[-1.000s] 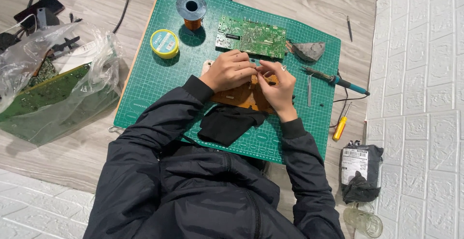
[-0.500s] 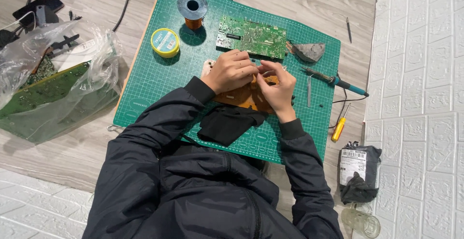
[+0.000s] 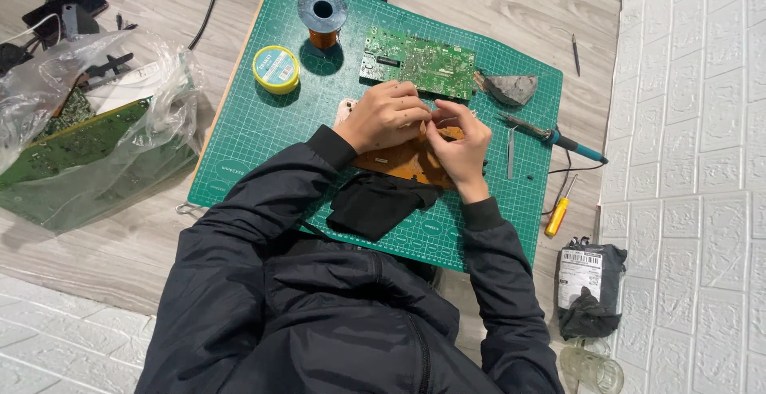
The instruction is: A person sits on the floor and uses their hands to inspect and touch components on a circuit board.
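My left hand [image 3: 386, 115] and my right hand [image 3: 463, 143] meet fingertip to fingertip over a brown circuit board [image 3: 399, 159] on the green cutting mat [image 3: 255, 131]. Both pinch a small part between them at the board's far edge; the part is too small to identify. A green circuit board [image 3: 419, 63] lies just beyond my hands. A folded black cloth [image 3: 375, 205] rests on the mat near my body. A soldering iron [image 3: 550, 137] with a blue handle lies to the right of my right hand, with metal tweezers [image 3: 510, 153] beside it.
A copper wire spool [image 3: 322, 16] and a round yellow tin [image 3: 276, 68] sit at the mat's far left. A grey sponge lump [image 3: 511, 88] lies far right. A plastic bag with boards [image 3: 76, 143] lies on the left floor. A yellow screwdriver [image 3: 558, 212] and a black packet [image 3: 589, 286] lie right.
My hands stay together over the brown board, with only small finger movements. Nothing else on the mat has moved.
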